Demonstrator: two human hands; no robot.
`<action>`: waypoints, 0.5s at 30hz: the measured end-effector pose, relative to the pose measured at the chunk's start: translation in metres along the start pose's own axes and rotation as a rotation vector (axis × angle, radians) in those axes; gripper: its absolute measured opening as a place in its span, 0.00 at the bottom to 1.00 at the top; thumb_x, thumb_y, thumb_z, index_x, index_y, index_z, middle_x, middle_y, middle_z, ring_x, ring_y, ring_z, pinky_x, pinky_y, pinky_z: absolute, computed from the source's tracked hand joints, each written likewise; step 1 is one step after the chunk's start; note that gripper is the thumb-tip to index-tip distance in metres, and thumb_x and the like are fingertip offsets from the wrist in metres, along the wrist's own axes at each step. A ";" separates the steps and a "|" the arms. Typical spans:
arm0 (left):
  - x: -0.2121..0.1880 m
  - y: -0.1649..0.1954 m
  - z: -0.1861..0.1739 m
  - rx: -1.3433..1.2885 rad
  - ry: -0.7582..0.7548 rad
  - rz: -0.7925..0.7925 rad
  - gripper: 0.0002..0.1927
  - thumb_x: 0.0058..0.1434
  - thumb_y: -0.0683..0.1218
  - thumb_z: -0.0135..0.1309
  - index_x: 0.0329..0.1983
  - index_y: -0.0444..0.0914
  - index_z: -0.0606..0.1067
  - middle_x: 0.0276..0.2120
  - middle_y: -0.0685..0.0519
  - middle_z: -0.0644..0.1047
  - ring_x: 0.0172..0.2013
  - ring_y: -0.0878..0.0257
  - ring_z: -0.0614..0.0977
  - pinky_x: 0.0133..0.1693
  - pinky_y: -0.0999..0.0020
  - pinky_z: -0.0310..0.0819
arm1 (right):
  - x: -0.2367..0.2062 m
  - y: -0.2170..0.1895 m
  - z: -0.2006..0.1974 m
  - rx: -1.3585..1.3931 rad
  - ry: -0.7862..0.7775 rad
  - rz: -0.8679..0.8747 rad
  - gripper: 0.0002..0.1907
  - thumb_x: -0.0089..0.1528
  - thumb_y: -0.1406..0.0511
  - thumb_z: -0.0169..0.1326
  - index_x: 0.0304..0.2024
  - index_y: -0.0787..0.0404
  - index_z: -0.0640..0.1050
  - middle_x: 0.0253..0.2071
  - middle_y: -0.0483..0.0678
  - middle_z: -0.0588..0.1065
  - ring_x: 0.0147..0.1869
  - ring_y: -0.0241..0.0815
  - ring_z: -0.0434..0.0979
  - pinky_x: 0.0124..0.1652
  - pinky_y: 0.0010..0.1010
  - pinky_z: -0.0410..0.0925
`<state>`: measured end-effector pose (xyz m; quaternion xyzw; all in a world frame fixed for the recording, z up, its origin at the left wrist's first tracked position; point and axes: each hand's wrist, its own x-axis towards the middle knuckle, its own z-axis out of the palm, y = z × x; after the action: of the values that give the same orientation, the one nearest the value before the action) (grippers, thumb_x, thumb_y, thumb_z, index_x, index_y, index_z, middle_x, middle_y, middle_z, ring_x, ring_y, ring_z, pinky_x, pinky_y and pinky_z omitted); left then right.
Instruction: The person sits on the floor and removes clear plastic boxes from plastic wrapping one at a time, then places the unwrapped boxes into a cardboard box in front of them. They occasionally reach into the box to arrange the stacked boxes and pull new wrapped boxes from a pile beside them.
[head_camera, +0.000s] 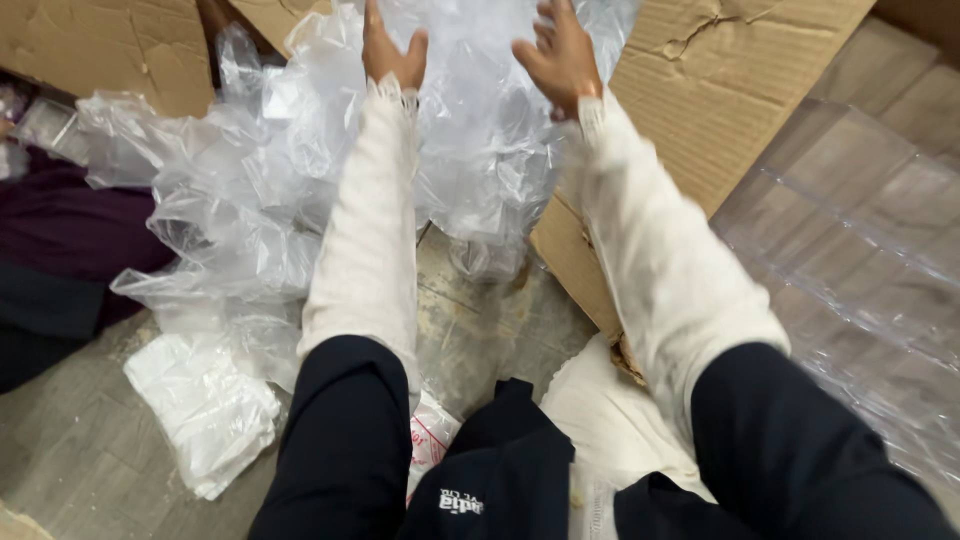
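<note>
Reaching into clear plastic bags (470, 150).
Left hand (392, 50) and right hand (558, 55) spread open, fingers splayed, beside cardboard box (700, 90).

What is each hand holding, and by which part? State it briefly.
Nothing is clearly held. The left hand and right hand are spread open against the heap of clear plastic bags, fingers uncurled, not closed on any bag.

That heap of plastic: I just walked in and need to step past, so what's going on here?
A person in cream sleeves reaches both arms out over a heap of clear plastic bags on the floor. The left hand and right hand are spread open against the plastic, gripping nothing. Cardboard box flaps frame the heap, and clear plastic trays lie to the right.
</note>
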<state>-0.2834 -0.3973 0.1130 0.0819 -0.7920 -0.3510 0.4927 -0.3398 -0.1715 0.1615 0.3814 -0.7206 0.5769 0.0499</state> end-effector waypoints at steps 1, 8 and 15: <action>-0.021 -0.004 -0.009 -0.022 0.049 0.016 0.42 0.61 0.45 0.66 0.72 0.29 0.57 0.67 0.31 0.66 0.67 0.38 0.69 0.68 0.56 0.63 | -0.024 0.004 0.001 0.005 0.016 0.033 0.36 0.63 0.68 0.62 0.69 0.69 0.60 0.63 0.62 0.69 0.66 0.53 0.74 0.61 0.41 0.72; -0.299 0.038 -0.078 0.049 -0.149 -0.272 0.30 0.64 0.43 0.59 0.69 0.36 0.67 0.66 0.42 0.72 0.68 0.45 0.71 0.69 0.55 0.64 | -0.275 0.042 0.044 0.229 -0.248 0.487 0.24 0.64 0.65 0.60 0.60 0.69 0.72 0.54 0.55 0.78 0.56 0.43 0.79 0.51 0.33 0.74; -0.392 -0.015 -0.269 0.929 -0.255 -0.435 0.61 0.45 0.65 0.73 0.74 0.37 0.54 0.71 0.35 0.51 0.71 0.37 0.52 0.67 0.35 0.42 | -0.427 0.058 0.013 -0.068 -0.639 0.635 0.20 0.61 0.64 0.60 0.54 0.66 0.77 0.45 0.54 0.81 0.42 0.42 0.84 0.42 0.32 0.76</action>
<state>0.1354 -0.3499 -0.1077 0.4107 -0.8825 -0.0641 0.2201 -0.0695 0.0301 -0.1075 0.2984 -0.7997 0.3929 -0.3421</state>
